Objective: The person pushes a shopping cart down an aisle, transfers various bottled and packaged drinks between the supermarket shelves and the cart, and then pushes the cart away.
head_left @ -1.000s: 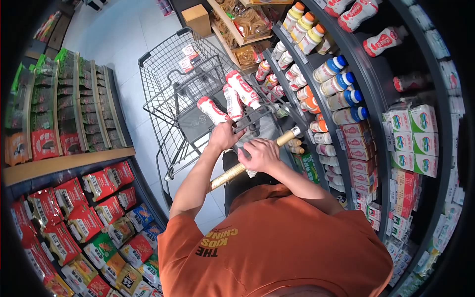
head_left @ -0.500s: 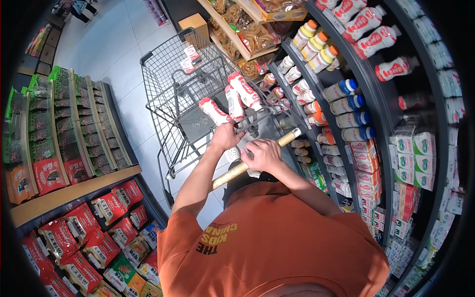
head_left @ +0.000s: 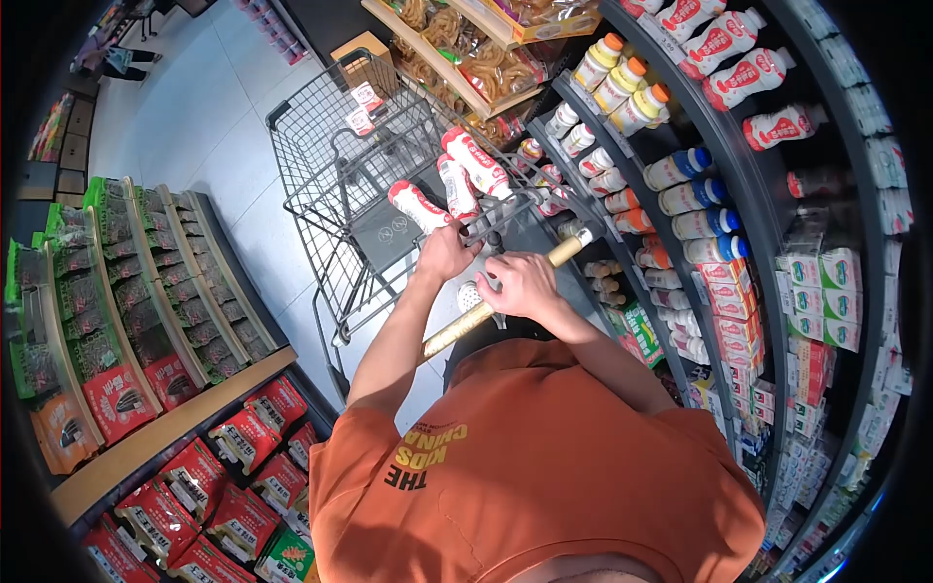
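Note:
My left hand (head_left: 447,254) is closed at the lower end of a white plastic drink bottle (head_left: 418,205) with a red label. The bottle slants in the rear part of a black wire shopping cart (head_left: 316,155). Two similar bottles, a middle one (head_left: 457,187) and a right one (head_left: 476,163), lean together just beyond my fingers. My right hand (head_left: 527,286) is closed over the cart's gold-coloured handle (head_left: 452,332), its thumb pointing left. Its fingertips are partly hidden.
Shelves of bottled drinks (head_left: 700,199) and cartons (head_left: 819,296) run close along the right. Bagged snacks fill a rack (head_left: 126,282) and a red-packet display (head_left: 243,437) at left. Wooden trays (head_left: 476,68) stand ahead right. A person (head_left: 117,60) is far up the tiled aisle.
The cart, its bottles and both hands sit slightly higher in view. The left rack has shifted down and right. Both hands keep nearly the same pose.

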A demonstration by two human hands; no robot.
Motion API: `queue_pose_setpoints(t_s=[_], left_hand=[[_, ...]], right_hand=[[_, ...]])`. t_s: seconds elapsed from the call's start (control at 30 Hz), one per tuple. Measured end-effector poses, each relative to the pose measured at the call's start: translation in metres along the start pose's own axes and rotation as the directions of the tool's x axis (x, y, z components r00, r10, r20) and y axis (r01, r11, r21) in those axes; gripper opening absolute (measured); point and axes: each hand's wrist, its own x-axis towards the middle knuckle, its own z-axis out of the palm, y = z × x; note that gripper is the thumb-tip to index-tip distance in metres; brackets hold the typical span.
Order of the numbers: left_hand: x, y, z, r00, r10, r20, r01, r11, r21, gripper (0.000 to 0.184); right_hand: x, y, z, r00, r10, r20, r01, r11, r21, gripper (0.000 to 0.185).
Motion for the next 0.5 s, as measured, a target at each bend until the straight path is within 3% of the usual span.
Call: queue_pose_setpoints(t_s=[0.5], left_hand=[[-0.031, 0.018, 0.018, 0.999, 0.000, -0.034, -0.001, 0.999, -0.051, 0.062]], right_hand=[[-0.026, -0.005, -0.015, 0.985, 0.068, 0.160, -0.068, 0.998, -0.004, 0.028]])
